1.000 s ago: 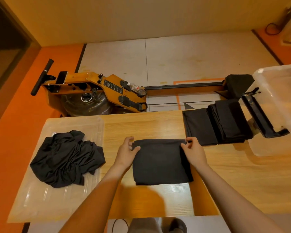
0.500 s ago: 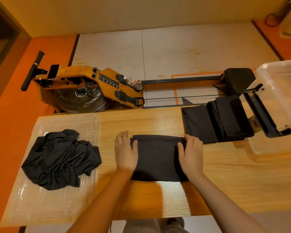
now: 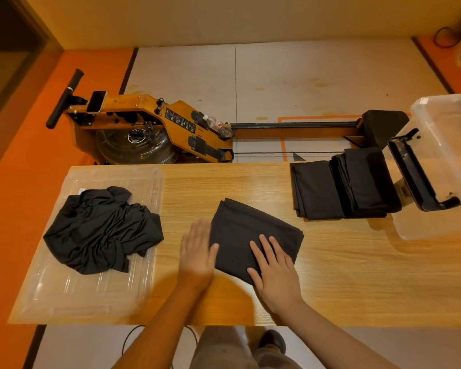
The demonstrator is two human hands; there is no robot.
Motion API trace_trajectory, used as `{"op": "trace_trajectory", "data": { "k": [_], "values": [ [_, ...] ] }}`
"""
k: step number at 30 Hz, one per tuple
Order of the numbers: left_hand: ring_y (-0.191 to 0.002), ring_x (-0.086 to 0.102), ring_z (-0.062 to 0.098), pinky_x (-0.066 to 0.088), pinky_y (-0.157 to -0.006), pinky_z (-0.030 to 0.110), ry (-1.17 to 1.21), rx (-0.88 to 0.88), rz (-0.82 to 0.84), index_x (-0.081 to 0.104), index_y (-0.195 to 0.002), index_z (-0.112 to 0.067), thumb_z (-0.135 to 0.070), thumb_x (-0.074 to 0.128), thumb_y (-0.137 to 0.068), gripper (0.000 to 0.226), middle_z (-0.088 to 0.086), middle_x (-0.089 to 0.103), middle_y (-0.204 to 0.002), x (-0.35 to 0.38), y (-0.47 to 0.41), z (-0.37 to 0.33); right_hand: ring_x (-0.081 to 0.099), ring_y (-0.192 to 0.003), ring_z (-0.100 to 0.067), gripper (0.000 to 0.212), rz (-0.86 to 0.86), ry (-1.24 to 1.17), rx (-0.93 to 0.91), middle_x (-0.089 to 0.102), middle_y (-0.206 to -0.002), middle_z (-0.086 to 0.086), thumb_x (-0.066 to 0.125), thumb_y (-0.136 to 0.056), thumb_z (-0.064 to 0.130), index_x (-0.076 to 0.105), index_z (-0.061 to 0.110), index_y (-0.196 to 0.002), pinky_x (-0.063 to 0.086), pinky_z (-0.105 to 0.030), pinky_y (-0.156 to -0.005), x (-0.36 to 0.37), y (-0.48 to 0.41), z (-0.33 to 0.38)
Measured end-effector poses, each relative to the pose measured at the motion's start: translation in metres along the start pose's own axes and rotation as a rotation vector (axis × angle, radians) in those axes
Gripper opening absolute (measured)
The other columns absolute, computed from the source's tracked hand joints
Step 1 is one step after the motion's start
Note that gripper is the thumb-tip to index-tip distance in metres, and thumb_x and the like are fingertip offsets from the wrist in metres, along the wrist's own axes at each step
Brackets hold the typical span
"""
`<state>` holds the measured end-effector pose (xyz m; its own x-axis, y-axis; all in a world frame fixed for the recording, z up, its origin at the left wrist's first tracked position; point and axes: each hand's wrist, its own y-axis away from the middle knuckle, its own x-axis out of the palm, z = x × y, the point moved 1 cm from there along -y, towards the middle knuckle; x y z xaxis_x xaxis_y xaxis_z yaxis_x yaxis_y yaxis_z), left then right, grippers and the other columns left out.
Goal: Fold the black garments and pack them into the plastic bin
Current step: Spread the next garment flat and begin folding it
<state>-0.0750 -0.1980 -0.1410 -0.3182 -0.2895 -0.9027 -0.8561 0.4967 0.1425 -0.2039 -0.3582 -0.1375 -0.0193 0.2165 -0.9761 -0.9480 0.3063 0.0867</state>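
both hands flat: left hand [image 3: 197, 251], right hand [image 3: 273, 270] pressing folded garment [image 3: 253, 235], near table [image 3: 330, 275] front edge. imo smooth outward, square corners first.

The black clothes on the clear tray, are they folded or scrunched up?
Scrunched up. The black clothes lie in a wrinkled, lumpy heap on the clear tray, with no flat edges.
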Motion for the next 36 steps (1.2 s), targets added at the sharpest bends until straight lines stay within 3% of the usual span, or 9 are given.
{"op": "trace_trajectory", "data": {
  "k": [4, 7, 11, 15, 19, 24, 28, 33, 36],
  "values": [
    [-0.133, 0.041, 0.028, 0.029, -0.111, 0.044, 0.247, -0.185, -0.217, 0.06, -0.127, -0.007, -0.046, 0.025, -0.093, 0.062, 0.01, 0.05, -0.141, -0.013, 0.028, 0.019, 0.046, -0.124, -0.025, 0.06, -0.003, -0.003, 0.013, 0.056, -0.135, -0.004, 0.012, -0.1, 0.048, 0.056, 0.022, -0.131, 0.052, -0.037, -0.089, -0.007, 0.011, 0.0],
    [-0.121, 0.047, 0.024, 0.034, -0.102, 0.037, 0.314, -0.183, -0.218, 0.072, -0.105, -0.015, -0.031, 0.049, -0.095, 0.03, 0.005, 0.059, -0.125, -0.015, 0.033, 0.02, 0.043, -0.124, -0.024, 0.052, 0.014, 0.016, -0.016, 0.055, -0.135, -0.005, 0.024, -0.098, 0.046, 0.056, 0.021, -0.131, 0.051, -0.037, -0.09, -0.007, 0.013, -0.003],
    [-0.109, 0.042, 0.011, 0.032, -0.095, 0.031, 0.343, -0.207, -0.164, 0.07, -0.09, -0.024, -0.02, 0.067, -0.089, 0.005, -0.005, 0.06, -0.109, -0.024, 0.024, 0.015, 0.038, -0.127, -0.023, 0.051, 0.008, 0.021, -0.043, 0.054, -0.137, -0.005, 0.034, -0.092, 0.043, 0.054, 0.021, -0.133, 0.05, -0.038, -0.092, -0.006, 0.016, -0.007],
    [-0.098, 0.046, 0.01, 0.034, -0.085, 0.028, 0.385, -0.17, -0.076, 0.064, -0.085, -0.026, -0.02, 0.065, -0.09, 0.007, -0.011, 0.06, -0.093, -0.028, 0.02, 0.013, 0.037, -0.129, -0.023, 0.051, 0.024, 0.015, -0.057, 0.052, -0.139, -0.005, 0.031, -0.093, 0.043, 0.051, 0.021, -0.135, 0.049, -0.039, -0.094, -0.007, 0.018, -0.007],
    [-0.088, 0.057, 0.015, 0.045, -0.08, 0.028, 0.718, -0.265, 0.008, 0.058, -0.088, -0.014, -0.014, 0.059, -0.093, 0.005, 0.002, 0.06, -0.087, -0.035, 0.02, 0.013, 0.037, -0.13, -0.023, 0.05, 0.026, 0.009, -0.076, 0.052, -0.14, -0.005, 0.032, -0.094, 0.043, 0.048, 0.021, -0.136, 0.049, -0.039, -0.093, -0.008, 0.019, -0.01],
    [-0.068, 0.045, 0.01, 0.04, -0.073, 0.028, 0.74, -0.272, 0.083, 0.055, -0.088, -0.012, -0.012, 0.056, -0.094, 0.007, -0.004, 0.044, -0.068, -0.037, 0.019, 0.014, 0.042, -0.123, -0.022, 0.047, 0.025, -0.002, -0.081, 0.057, -0.133, -0.004, 0.036, -0.09, 0.041, 0.055, 0.021, -0.129, 0.052, -0.038, -0.086, -0.014, 0.012, -0.01],
    [-0.075, 0.05, 0.01, 0.042, -0.075, 0.028, 0.664, -0.281, 0.135, 0.057, -0.099, -0.018, -0.023, 0.055, -0.096, 0.006, -0.006, 0.05, -0.074, -0.039, 0.013, 0.016, 0.056, -0.11, -0.023, 0.036, -0.048, -0.066, -0.057, 0.06, -0.122, -0.002, 0.046, -0.092, 0.036, 0.062, 0.017, -0.119, 0.052, -0.037, -0.083, -0.024, -0.007, -0.009],
    [-0.099, 0.056, 0.009, 0.044, -0.084, 0.024, 0.513, -0.19, 0.121, 0.054, -0.127, -0.018, -0.025, 0.054, -0.097, 0.031, -0.005, 0.059, -0.113, -0.05, -0.027, -0.004, 0.054, -0.112, -0.028, 0.04, -0.111, -0.158, 0.089, 0.058, -0.124, -0.01, 0.064, -0.089, 0.026, 0.057, 0.009, -0.125, 0.047, -0.042, -0.09, -0.036, -0.042, -0.016],
    [-0.097, 0.054, 0.009, 0.04, -0.085, 0.021, 0.471, -0.128, 0.133, 0.053, -0.132, -0.014, -0.02, 0.058, -0.095, 0.039, -0.001, 0.059, -0.117, -0.054, -0.063, -0.024, 0.055, -0.11, -0.029, 0.041, -0.1, -0.164, 0.138, 0.06, -0.12, -0.011, 0.067, -0.086, 0.022, 0.059, 0.008, -0.124, 0.047, -0.041, -0.089, -0.037, -0.059, -0.02]
  ]
}}
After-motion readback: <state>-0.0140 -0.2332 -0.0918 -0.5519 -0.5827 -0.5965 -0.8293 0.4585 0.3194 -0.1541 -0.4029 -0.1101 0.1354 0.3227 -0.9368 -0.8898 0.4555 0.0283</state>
